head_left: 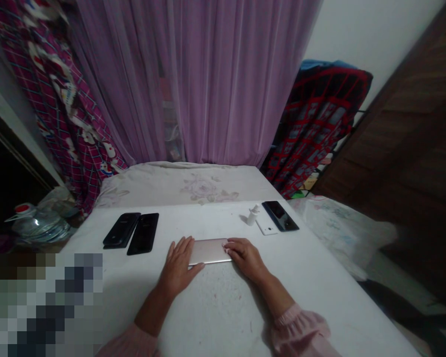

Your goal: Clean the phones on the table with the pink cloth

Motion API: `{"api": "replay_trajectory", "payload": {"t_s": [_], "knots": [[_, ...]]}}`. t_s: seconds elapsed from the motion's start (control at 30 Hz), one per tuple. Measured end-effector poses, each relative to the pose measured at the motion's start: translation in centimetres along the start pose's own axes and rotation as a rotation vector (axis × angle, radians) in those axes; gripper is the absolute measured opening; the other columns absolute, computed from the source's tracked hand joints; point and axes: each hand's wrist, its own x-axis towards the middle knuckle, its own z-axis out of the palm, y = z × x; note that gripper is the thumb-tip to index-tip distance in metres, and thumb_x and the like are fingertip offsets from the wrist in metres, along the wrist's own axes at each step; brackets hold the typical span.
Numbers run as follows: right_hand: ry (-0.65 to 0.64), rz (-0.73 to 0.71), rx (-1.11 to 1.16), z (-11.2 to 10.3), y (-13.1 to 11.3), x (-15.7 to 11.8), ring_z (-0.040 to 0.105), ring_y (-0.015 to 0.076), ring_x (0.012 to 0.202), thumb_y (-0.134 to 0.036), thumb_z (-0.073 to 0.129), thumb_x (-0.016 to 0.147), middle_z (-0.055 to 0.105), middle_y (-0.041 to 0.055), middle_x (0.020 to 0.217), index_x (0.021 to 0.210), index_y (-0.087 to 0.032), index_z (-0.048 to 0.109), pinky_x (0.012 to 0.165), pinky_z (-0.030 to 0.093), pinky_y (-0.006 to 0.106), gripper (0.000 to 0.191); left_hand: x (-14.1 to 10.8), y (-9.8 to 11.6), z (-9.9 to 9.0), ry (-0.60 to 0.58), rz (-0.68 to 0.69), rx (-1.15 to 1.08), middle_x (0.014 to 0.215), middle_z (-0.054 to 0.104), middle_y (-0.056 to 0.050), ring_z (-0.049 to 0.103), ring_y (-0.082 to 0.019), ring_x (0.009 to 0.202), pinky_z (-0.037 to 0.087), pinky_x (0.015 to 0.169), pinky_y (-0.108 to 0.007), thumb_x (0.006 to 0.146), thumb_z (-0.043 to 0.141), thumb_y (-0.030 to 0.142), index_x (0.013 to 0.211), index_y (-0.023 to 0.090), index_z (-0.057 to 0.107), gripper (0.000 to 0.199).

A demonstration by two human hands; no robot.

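Rose-gold phone: lies flat, lengthwise across the counter [215,310] between the two hands, its smooth, metallic-looking slab [210,251] covered at both ends by fingers.
Left grip: the left hand [178,260] is spread, fingers laid over the phone's left end, thumb out along the near edge, steadying more than clasping.
Right grip: the right hand [247,258] is drawn in, fingertips pinching a small white wad [226,246] against the phone's right end.
White bottle: a small bottle [252,216] stands upright beyond the right hand, partly hiding a white phone [267,227]; its contents cannot be seen.
Dark phones: one glossy phone [281,216] lies just right of the white one; at far left, a dark phone [121,230] and a flat black phone [143,234] lie side by side.
Counter cover: plain white nearer, a rose-printed cloth [204,187] at the far end.
Large jug: clear, ribbed plastic with a red cap, the jug [40,224] sits left of the counter; how full, I cannot tell.
Backdrop: sheer, pleated purple curtain [226,84].
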Motion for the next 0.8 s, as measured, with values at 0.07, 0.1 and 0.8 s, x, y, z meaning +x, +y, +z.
{"api": "replay_trajectory", "payload": {"t_s": [0.07, 0.1, 0.8], "knots": [[0.021, 0.003, -0.040, 0.3, 0.1, 0.2, 0.063, 0.0204, 0.105, -0.025, 0.059, 0.085, 0.073, 0.0059, 0.109, 0.101, -0.026, 0.075, 0.094, 0.048, 0.035, 0.023, 0.0, 0.0, -0.1, -0.018, 0.018, -0.006, 0.146, 0.047, -0.013, 0.039, -0.031, 0.137, 0.022, 0.115, -0.053, 0.090, 0.051, 0.050, 0.144, 0.019, 0.038, 0.063], [0.029, 0.009, -0.053, 0.5, 0.1, 0.5, 0.063, 0.0202, 0.104, -0.025, 0.058, 0.085, 0.073, 0.0059, 0.108, 0.101, -0.026, 0.075, 0.094, 0.048, 0.035, 0.024, 0.0, 0.0, -0.2, -0.023, 0.020, -0.006, 0.146, 0.047, -0.013, 0.039, -0.031, 0.137, 0.022, 0.115, -0.052, 0.091, 0.050, 0.050, 0.144, 0.019, 0.038, 0.063], [0.061, -0.011, -0.196, 1.7, -2.1, 0.5, 0.059, 0.0205, 0.095, -0.019, 0.051, 0.088, 0.070, 0.0085, 0.097, 0.094, -0.018, 0.072, 0.088, 0.045, 0.030, 0.022, -0.2, 0.5, -1.1, -0.107, 0.018, -0.046, 0.148, 0.045, -0.011, 0.036, -0.029, 0.139, 0.015, 0.116, -0.055, 0.091, 0.050, 0.039, 0.147, 0.022, 0.034, 0.061]]}}
